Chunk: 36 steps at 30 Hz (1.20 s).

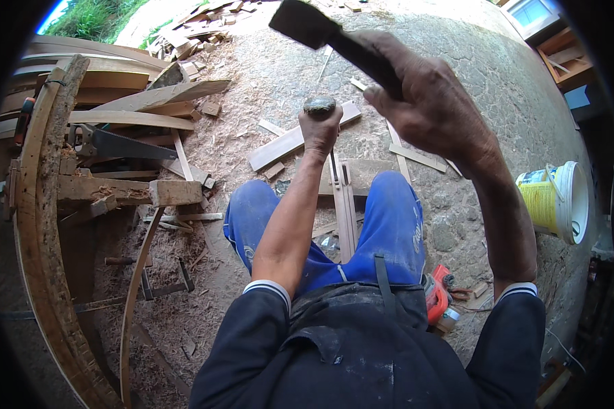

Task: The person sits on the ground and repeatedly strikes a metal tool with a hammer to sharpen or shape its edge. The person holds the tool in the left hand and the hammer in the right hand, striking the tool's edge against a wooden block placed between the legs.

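Observation:
My left hand (320, 131) is closed around an upright chisel (320, 105), whose rounded handle end shows above the fist. Its thin blade points down to a slotted wooden piece (346, 211) lying between my knees. Whether the tip touches the wood I cannot tell. Raised at the upper right, my right hand (423, 95) grips a hammer (305, 24) with a dark, blocky head. The hammer head is up and ahead of the chisel, apart from it.
Several boards and curved timbers (129, 123) are stacked at the left, with a handsaw (129, 145) among them. A wooden frame (41, 204) stands nearer. Right of me are a red power tool (436, 294) and a tipped yellow-and-white bucket (544, 201). Planks (300, 140) and shavings litter the ground ahead.

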Each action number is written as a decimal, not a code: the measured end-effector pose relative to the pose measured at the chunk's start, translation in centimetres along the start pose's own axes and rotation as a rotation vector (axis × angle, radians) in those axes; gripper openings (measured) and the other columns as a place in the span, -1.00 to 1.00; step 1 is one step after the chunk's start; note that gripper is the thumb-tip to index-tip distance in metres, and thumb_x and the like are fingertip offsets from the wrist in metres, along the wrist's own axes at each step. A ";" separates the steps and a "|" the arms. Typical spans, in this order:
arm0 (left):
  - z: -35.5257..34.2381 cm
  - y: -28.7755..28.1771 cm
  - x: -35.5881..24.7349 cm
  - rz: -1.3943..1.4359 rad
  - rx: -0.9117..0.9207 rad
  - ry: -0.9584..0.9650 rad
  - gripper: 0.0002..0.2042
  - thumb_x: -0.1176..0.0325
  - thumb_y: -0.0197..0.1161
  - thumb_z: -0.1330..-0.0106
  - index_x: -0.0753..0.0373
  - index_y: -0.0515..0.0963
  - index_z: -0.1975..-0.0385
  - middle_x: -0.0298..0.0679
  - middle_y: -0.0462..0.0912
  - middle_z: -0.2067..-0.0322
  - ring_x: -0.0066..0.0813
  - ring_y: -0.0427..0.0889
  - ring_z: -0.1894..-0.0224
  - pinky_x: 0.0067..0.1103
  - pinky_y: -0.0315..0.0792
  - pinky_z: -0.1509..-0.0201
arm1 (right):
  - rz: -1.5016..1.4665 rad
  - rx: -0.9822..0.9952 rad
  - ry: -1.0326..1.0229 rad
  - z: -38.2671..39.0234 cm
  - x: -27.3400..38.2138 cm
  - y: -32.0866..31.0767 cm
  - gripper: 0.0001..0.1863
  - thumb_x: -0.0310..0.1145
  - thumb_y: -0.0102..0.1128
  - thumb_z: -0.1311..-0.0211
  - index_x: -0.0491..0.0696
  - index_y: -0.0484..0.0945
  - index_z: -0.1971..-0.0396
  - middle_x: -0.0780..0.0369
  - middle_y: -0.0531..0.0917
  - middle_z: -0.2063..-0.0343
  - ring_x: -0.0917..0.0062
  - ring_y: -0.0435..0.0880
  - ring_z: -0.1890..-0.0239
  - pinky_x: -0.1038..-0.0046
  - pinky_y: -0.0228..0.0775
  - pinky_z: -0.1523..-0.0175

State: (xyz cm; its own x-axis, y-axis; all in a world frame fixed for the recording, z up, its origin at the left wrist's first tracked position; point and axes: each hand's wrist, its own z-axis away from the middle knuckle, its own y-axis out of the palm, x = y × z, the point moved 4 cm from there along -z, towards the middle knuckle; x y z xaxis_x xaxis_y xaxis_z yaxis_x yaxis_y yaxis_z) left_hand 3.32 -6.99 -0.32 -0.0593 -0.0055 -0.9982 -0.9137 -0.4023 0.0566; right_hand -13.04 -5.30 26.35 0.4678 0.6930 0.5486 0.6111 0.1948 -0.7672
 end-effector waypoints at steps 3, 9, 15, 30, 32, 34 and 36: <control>-1.6 -0.4 2.9 -0.089 -0.051 0.224 -0.85 0.39 0.42 -0.13 0.29 0.61 0.55 -0.27 0.71 0.55 -0.48 0.69 0.48 -0.47 0.53 0.32 | -0.255 -0.435 -0.222 -2.8 2.8 -5.5 -0.67 -0.59 0.13 -0.31 -0.12 0.46 -0.07 0.27 0.55 0.47 0.64 0.53 0.52 0.53 0.43 0.40; 1.9 0.2 1.3 -0.151 -0.031 0.320 -0.89 0.40 0.40 -0.14 0.27 0.63 0.41 -0.22 0.71 0.47 -0.35 0.71 0.41 -0.41 0.55 0.28 | 0.473 0.692 0.188 1.5 -3.9 8.1 -0.57 -0.62 0.07 -0.22 -0.17 0.28 -0.10 -0.04 0.70 0.34 0.14 0.79 0.22 0.07 0.64 0.13; 7.4 1.7 -7.2 -0.383 -0.118 0.444 -0.78 0.46 0.47 -0.07 0.28 0.57 0.34 -0.17 0.67 0.48 -0.35 0.74 0.35 -0.46 0.58 0.14 | 0.062 0.301 0.108 4.1 -4.7 4.6 -0.48 -0.48 0.21 -0.23 -0.08 0.39 -0.21 0.00 0.74 0.35 0.16 0.78 0.24 0.11 0.60 0.10; 8.8 1.6 -3.2 -0.827 -0.238 0.629 -0.76 0.40 0.49 -0.07 0.25 0.54 0.36 -0.19 0.61 0.43 -0.27 0.71 0.35 -0.42 0.58 0.20 | 0.147 0.439 0.226 6.6 -8.9 9.2 -0.49 -0.55 0.15 -0.16 -0.07 0.36 -0.16 -0.12 0.70 0.27 -0.10 0.71 0.18 -0.02 0.54 0.09; 10.6 1.4 -5.3 -0.373 -0.267 0.607 -0.70 0.38 0.53 -0.04 0.28 0.51 0.36 -0.20 0.56 0.45 -0.22 0.68 0.40 -0.38 0.56 0.24 | -0.013 0.248 0.254 10.0 -10.6 9.3 -0.45 -0.51 0.18 -0.17 -0.03 0.35 -0.21 -0.11 0.70 0.28 -0.13 0.70 0.19 -0.03 0.53 0.10; 8.6 1.5 -4.8 -0.519 -0.304 0.466 -0.71 0.38 0.52 -0.07 0.28 0.50 0.35 -0.20 0.59 0.45 -0.30 0.70 0.39 -0.42 0.57 0.22 | 0.005 0.161 0.383 12.8 -12.2 10.6 -0.45 -0.47 0.20 -0.20 -0.02 0.34 -0.22 -0.12 0.70 0.29 -0.14 0.70 0.20 -0.04 0.53 0.11; 1.9 0.8 -1.8 -0.099 -0.310 0.267 -0.83 0.37 0.45 -0.16 0.30 0.59 0.48 -0.27 0.69 0.56 -0.47 0.66 0.52 -0.49 0.55 0.33 | 0.038 0.138 0.455 15.3 -13.5 12.2 -0.45 -0.43 0.21 -0.23 -0.02 0.34 -0.23 -0.13 0.71 0.29 -0.15 0.70 0.20 -0.05 0.54 0.11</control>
State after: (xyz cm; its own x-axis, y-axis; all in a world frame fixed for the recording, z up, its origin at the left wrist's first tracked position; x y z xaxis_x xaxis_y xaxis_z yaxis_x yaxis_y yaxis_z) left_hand 1.94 -5.57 1.58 0.1665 -0.1735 -0.9707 -0.7434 -0.6688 -0.0080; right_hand -21.66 -1.67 4.47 0.7389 0.3329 0.5858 0.5124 0.2870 -0.8094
